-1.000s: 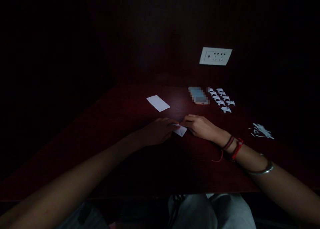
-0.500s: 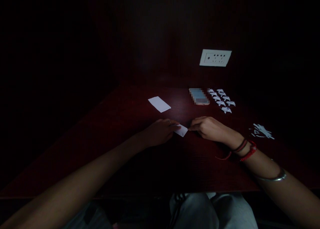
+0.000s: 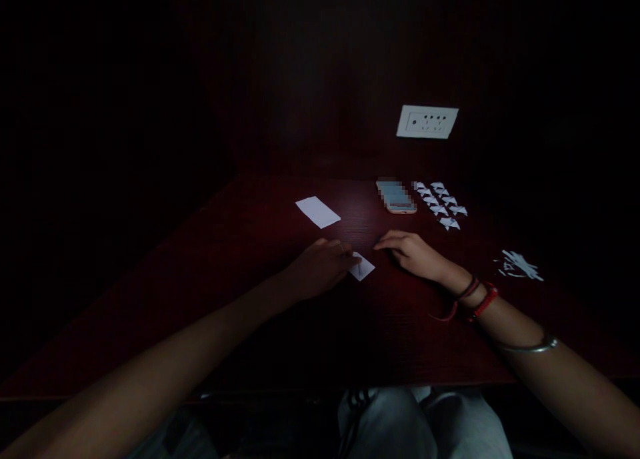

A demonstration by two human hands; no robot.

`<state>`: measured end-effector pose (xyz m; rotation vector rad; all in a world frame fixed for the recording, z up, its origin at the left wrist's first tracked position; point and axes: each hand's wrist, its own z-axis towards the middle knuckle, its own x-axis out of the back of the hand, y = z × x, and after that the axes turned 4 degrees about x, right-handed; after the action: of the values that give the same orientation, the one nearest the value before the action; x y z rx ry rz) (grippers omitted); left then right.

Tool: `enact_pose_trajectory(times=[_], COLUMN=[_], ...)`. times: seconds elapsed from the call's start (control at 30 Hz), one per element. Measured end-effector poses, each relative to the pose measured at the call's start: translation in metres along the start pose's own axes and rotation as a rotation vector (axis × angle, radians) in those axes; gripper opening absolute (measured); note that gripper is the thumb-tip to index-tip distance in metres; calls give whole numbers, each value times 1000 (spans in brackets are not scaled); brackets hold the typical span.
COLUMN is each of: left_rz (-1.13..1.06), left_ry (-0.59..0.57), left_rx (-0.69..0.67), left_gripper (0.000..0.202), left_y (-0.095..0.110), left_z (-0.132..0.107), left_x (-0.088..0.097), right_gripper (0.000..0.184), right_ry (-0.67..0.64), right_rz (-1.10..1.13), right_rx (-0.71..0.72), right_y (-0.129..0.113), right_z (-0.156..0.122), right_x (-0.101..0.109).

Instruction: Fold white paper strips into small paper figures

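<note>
Light is very dim, so fine detail is limited.

**Position.** A small white folded paper piece (image 3: pixel 363 269) lies flat on the dark red wooden surface (image 3: pixel 240 259), between the two hands and near the middle of the lit patch.

**Left hand** (image 3: pixel 320 267). The grip is narrow and the fingers are drawn together. The fingertips (image 3: pixel 350 261) are set on the paper's left edge, and the piece is held down against the surface. Whether a flap is pinched up or only pressed cannot be made out.

**Right hand** (image 3: pixel 413 252). The grip is wide and slack, and nothing is held. The fingers are laid flat on the surface just right of the paper, apart from it. Red cord bracelets (image 3: pixel 477 299) are worn at the wrist.

**Surroundings.**
- A flat white rectangular paper slip (image 3: pixel 318 212) lies beyond the left hand.
- A pale rectangular phone (image 3: pixel 396 197) lies beyond the right hand.
- Just beside the phone is a cluster of small white folded paper shapes (image 3: pixel 440 205).
- A loose heap of white paper scraps (image 3: pixel 520 265) lies well off to the right.
- A white wall socket plate (image 3: pixel 427 121) is seen behind.

**Handling, as judged.**
- The work in hand reads as folding of the small piece.
- The piece is light and the surface looks smooth, so pressure is best applied straight down to avoid skidding.
- Edges are best matched before any crease is set.
- A crease is best run from the middle outward while the far edge is steadied.
- Given the poor light, alignment may be better checked by touch than by eye.
- The dangling cords are best kept clear of the folded cluster.
</note>
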<state>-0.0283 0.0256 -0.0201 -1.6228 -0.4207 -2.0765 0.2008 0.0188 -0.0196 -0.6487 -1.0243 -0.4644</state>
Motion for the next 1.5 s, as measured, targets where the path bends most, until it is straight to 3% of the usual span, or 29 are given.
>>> enact_pose_trajectory(times=[0.17, 0.37, 0.57, 0.77, 0.9, 1.2, 1.37, 1.5], left_rz=[-65, -113, -88, -88, -114, -227, -437, -500], left_ry=[-3, 27, 55, 33, 24, 43, 52, 81], left_rx=[-12, -3, 18, -8, -38, -37, 75, 237], left_gripper=[31, 30, 26, 25, 25, 26, 20, 16], left_y=[14, 12, 15, 17, 18, 17, 13, 12], left_z=[-3, 0, 4, 3, 2, 1, 3, 7], left_x=[0, -13, -15, -9, -8, -10, -9, -10], right_gripper=[33, 22, 24, 26, 22, 24, 24, 24], right_ry=[50, 70, 94, 194, 237, 206, 183, 152], right_rz=[88, 338, 795, 998, 1097, 1312, 1350, 1386], right_rx=[-80, -286, -626, -789, -822, -827, -826, -832], right_y=[0, -5, -21, -28, -29, -30, -29, -29], right_z=[2, 6, 10, 11, 11, 10, 8, 8], right_x=[-2, -6, -5, 0, 6, 10, 16, 15])
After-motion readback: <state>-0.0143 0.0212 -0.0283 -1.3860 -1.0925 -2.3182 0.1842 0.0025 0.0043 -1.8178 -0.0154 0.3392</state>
